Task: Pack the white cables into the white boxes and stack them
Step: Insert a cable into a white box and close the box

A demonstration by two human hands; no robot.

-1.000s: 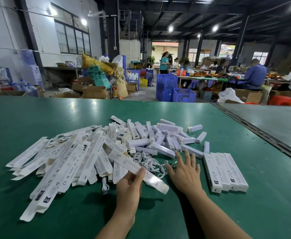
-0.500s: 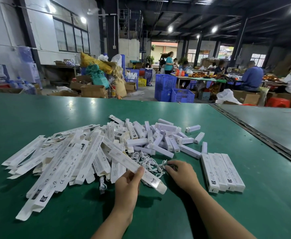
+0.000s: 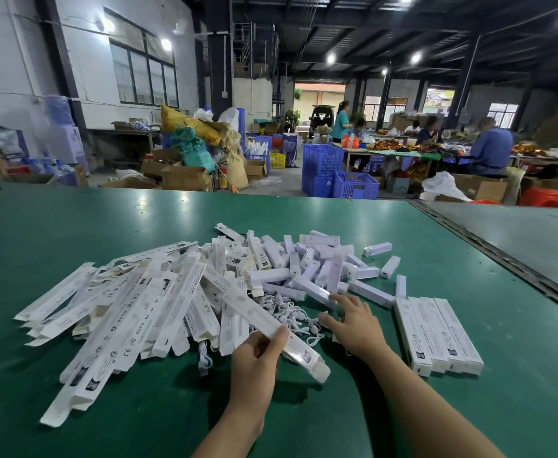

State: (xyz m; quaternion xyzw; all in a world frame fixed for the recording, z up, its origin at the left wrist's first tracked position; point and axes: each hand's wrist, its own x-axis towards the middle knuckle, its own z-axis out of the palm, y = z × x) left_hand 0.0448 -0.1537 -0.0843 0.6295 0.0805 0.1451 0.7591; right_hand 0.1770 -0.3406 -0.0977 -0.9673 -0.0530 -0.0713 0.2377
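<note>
A long white box point(image 3: 272, 323) lies slanted over the pile, and my left hand point(image 3: 257, 353) grips it near its open lower end, thumb on top. My right hand point(image 3: 353, 322) reaches over the tangle of white cables point(image 3: 292, 317) in the middle, fingers spread and slightly bent, touching the cables and a small white bar; whether it holds one I cannot tell. Flat long white boxes point(image 3: 132, 309) are heaped to the left. Short white bars point(image 3: 307, 262) are piled behind. Several filled boxes point(image 3: 439, 335) lie side by side at the right.
The green table point(image 3: 105, 226) stretches far ahead, with a dark seam point(image 3: 489, 256) and a second tabletop to the right. Beyond it are blue crates point(image 3: 323, 168), cardboard boxes and seated people at another bench.
My right hand was spread flat, curled onto the cables, and now its fingers are spread again a little farther forward. My left hand keeps its hold on the long box.
</note>
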